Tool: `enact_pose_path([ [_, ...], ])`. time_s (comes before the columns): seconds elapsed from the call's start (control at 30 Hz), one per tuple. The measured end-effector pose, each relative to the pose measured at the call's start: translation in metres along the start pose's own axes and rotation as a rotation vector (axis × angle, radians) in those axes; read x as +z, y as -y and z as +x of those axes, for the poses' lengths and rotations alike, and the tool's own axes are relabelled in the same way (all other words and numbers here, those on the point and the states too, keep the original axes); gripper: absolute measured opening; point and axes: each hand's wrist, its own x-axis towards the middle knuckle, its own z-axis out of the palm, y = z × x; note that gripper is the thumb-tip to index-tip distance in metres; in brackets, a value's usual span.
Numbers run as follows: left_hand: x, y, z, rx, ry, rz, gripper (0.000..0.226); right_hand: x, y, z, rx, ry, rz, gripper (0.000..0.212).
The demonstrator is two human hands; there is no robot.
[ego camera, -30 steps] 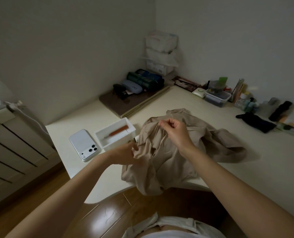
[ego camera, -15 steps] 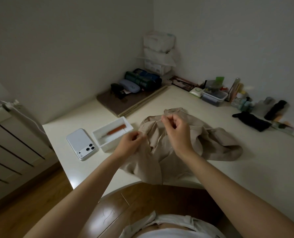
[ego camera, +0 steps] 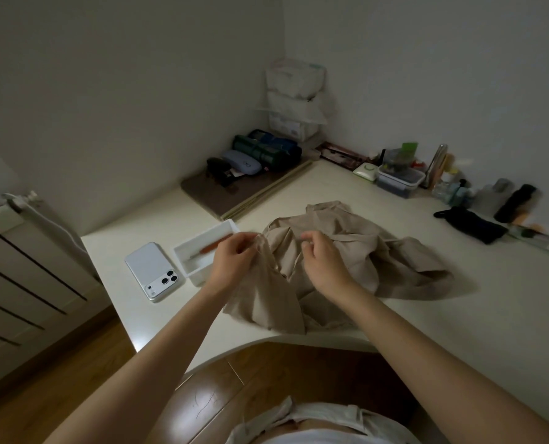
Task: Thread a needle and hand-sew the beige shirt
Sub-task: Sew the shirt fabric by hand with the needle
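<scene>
The beige shirt (ego camera: 356, 251) lies crumpled on the white desk (ego camera: 458, 331), its near part hanging over the front edge. My left hand (ego camera: 231, 257) pinches a raised fold of the shirt at its left side. My right hand (ego camera: 322, 257) hovers over the shirt's middle with fingers curled together; the needle and thread are too small to make out. A white tray (ego camera: 189, 251) to the left of the shirt holds an orange-handled tool (ego camera: 213, 246).
A white phone (ego camera: 153, 272) lies face down left of the tray. At the back corner sit stacked tissue packs (ego camera: 294, 97), pouches and a brown board (ego camera: 234, 193). Bottles, a clear box (ego camera: 399, 181) and a black pouch (ego camera: 471, 224) line the right wall. A radiator (ego camera: 20, 267) stands at left.
My left hand has risen from the desk edge and lifted a fold of shirt. My right hand came down and toward me from the collar area.
</scene>
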Motion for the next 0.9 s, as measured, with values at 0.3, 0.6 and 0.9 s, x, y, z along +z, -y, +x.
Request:
enact_pose_path([
  [0.3, 0.004, -0.006, -0.009, -0.006, 0.056, -0.099, 0.012, 0.013, 0.020, 0.000, -0.124, 0.084, 0.087, 0.024],
  [0.6, 0.000, -0.006, -0.009, -0.048, 0.068, -0.012, 0.016, 0.001, 0.028, -0.003, -0.166, 0.012, 0.050, 0.021],
  [0.9, -0.009, 0.005, -0.010, -0.082, 0.011, -0.114, 0.020, 0.015, 0.023, -0.022, 0.000, 0.262, -0.119, 0.042],
])
